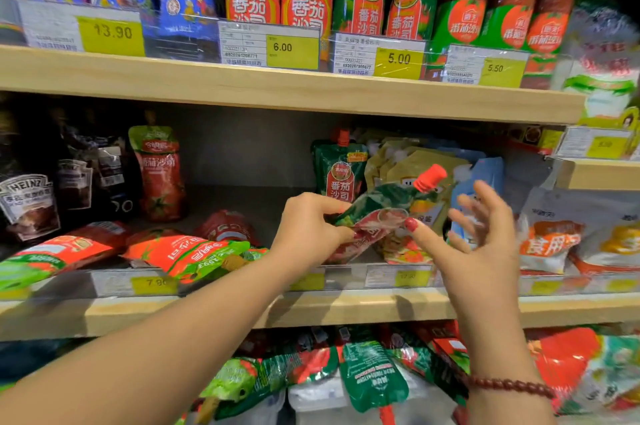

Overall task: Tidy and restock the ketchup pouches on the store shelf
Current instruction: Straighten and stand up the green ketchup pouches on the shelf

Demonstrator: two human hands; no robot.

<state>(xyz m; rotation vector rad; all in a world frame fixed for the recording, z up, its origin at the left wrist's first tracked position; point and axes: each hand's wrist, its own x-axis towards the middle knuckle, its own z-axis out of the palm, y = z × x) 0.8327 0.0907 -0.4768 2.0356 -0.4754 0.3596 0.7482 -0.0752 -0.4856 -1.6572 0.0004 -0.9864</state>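
The left hand (308, 227) pinches a floppy green-and-red ketchup pouch with a red cap (384, 197) above the middle wooden shelf (346, 308). The right hand (485, 241) is beside it, fingers spread. Red-and-green pouches lying flat at left (187, 253) suggest much tidying remains.

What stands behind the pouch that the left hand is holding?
Behind the held pouch in the left hand stand an upright green pouch and tan pouches. Their lower parts are covered.
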